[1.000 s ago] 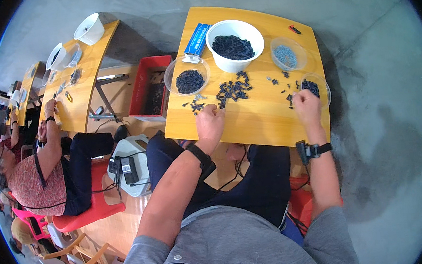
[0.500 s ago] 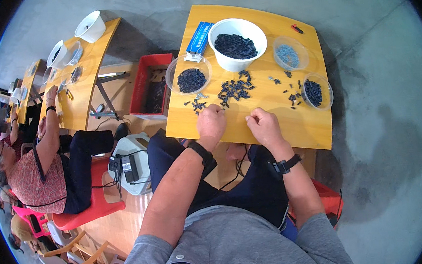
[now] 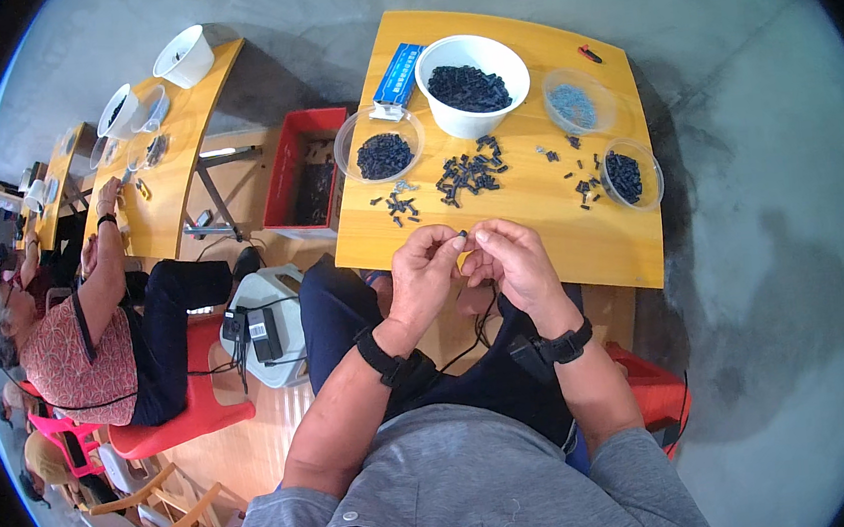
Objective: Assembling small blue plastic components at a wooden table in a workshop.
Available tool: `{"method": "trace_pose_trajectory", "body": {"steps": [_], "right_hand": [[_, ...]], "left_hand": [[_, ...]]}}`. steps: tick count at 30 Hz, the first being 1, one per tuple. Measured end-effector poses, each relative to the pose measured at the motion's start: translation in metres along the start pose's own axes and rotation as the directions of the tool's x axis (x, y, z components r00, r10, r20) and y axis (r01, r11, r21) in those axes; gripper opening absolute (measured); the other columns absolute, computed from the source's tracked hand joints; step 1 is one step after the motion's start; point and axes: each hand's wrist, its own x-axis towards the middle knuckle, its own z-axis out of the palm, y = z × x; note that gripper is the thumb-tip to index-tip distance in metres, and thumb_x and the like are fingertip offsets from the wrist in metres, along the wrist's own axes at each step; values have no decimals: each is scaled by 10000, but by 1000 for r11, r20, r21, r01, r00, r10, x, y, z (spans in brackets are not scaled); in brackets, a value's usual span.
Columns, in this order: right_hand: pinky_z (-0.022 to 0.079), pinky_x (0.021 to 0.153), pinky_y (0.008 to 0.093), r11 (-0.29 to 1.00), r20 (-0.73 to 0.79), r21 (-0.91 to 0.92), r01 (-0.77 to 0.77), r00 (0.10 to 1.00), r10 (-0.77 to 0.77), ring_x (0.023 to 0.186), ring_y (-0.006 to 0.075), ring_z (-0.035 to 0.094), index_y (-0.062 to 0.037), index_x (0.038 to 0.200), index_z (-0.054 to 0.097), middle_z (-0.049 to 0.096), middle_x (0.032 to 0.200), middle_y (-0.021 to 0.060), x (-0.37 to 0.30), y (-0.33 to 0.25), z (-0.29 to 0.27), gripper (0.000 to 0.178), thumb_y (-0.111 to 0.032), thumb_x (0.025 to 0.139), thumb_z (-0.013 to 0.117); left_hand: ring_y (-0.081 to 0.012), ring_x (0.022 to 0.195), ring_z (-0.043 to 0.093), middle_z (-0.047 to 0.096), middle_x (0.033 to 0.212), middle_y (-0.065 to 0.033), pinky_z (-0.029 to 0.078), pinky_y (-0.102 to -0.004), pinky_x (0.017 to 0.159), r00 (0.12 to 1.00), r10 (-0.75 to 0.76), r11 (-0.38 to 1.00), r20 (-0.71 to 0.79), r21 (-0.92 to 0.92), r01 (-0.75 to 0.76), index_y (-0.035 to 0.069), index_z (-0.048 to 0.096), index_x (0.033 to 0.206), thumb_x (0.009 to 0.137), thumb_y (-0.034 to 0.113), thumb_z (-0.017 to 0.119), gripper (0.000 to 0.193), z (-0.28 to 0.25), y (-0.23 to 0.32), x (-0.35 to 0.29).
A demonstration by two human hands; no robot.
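My left hand [image 3: 424, 272] pinches a small black plastic piece [image 3: 463, 234] between thumb and forefinger at the table's near edge. My right hand [image 3: 514, 263] meets it there, fingertips closed and almost touching the left ones; what they hold, if anything, is too small to see. Just beyond lie a loose heap of black pieces [image 3: 469, 174] and a smaller scatter of black pieces [image 3: 400, 207] to its left. A clear round tub [image 3: 414, 130] of small black parts stands at left. A white bucket [image 3: 478, 123] half full of black pieces is behind the heap.
On the right of the yellow table [image 3: 539, 223] stand a clear tub of light-blue bits [image 3: 572, 107] and another tub of black parts [image 3: 625, 177]. A blue box [image 3: 399, 75] and red-black tool [image 3: 589, 54] lie farther back. A red crate [image 3: 283, 165] stands left; a co-worker [image 3: 78, 344] sits beyond.
Both hands have come together at the table's near edge; before, they were apart over it. The black piece now shows at my left fingertips.
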Motion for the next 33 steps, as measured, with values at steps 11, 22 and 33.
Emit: {"method": "trace_pose_trajectory", "body": {"steps": [11, 22, 33], "right_hand": [[530, 592, 258, 998, 81, 60, 34, 996, -39, 675, 134, 618, 15, 977, 577, 625, 835, 72, -36, -20, 29, 185, -153, 943, 509], [517, 583, 233, 982, 143, -48, 183, 974, -174, 665, 114, 604, 16, 968, 572, 606, 809, 58, -72, -37, 63, 129, -101, 924, 539], [532, 517, 250, 976, 195, 215, -37, 981, -6, 605, 112, 596, 6, 918, 595, 606, 761, 53, -74, -26, 54, 158, -152, 907, 586]], "left_hand": [[-64, 619, 549, 614, 778, -27, 468, -199, 534, 997, 78, 992, -7, -99, -78, 1, 600, 894, 861, 33, 631, 56, 1, 29, -38], [-90, 678, 563, 553, 804, -36, 478, -217, 600, 959, 268, 941, 96, -239, -239, -23, 612, 893, 846, -41, 613, 50, -5, 60, -70], [-56, 576, 534, 574, 805, -19, 422, -183, 475, 953, 281, 959, 111, -73, -274, 8, 608, 874, 841, -12, 626, 43, -7, 62, -77]]}}
